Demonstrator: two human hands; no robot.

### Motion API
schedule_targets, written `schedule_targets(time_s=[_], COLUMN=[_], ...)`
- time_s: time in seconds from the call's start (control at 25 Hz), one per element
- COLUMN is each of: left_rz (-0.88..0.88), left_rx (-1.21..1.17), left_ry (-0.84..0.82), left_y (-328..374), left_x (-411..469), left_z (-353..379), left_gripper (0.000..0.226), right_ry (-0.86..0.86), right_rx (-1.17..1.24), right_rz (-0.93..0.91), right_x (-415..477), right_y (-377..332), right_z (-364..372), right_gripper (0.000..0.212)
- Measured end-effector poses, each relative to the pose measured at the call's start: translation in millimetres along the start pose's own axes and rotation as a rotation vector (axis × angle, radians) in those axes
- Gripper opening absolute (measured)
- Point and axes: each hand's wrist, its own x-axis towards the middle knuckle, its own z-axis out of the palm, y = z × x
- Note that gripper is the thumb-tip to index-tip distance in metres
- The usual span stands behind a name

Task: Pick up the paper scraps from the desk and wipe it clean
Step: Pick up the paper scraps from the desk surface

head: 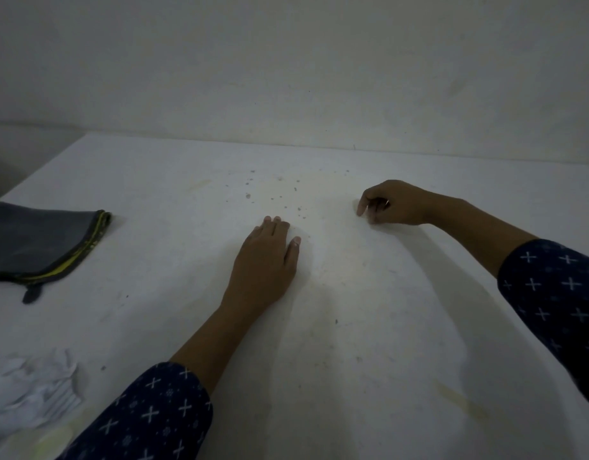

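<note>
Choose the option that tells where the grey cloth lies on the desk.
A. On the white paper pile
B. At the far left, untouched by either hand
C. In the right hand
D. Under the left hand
B: the grey cloth lies at the desk's far left, clear of the left hand and right hand.

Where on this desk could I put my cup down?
Bare desk lies between the two arms and along the far edge by the wall. The left side is taken: grey cloth, white paper. Specks dot the patch beyond the left hand.

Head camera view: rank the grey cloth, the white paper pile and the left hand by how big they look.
1. Grey cloth
2. White paper pile, though cut off by the frame, so unsure
3. Left hand
</note>
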Motion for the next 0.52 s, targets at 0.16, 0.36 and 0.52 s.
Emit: schedule_targets(time_s=[0.16,0.36,0.52], left_rz=[0.007,0.008,0.008], left_rx=[0.002,0.012,0.009], left_ry=[0.003,0.008,0.011], left_y=[0,-1,-1], left_x=[0,0,1], left_z=[0,1,2], left_gripper=[0.048,0.049,0.049], right_ry=[0.002,-0.026,-0.014], right_rx=[0.014,-0.022,0.017], right_rz=[0.003,0.017,0.019], right_x=[3,3,5], right_y=[0,-1,1], right_z=[-1,-6,-12], right_gripper=[0.010,0.004,0.010])
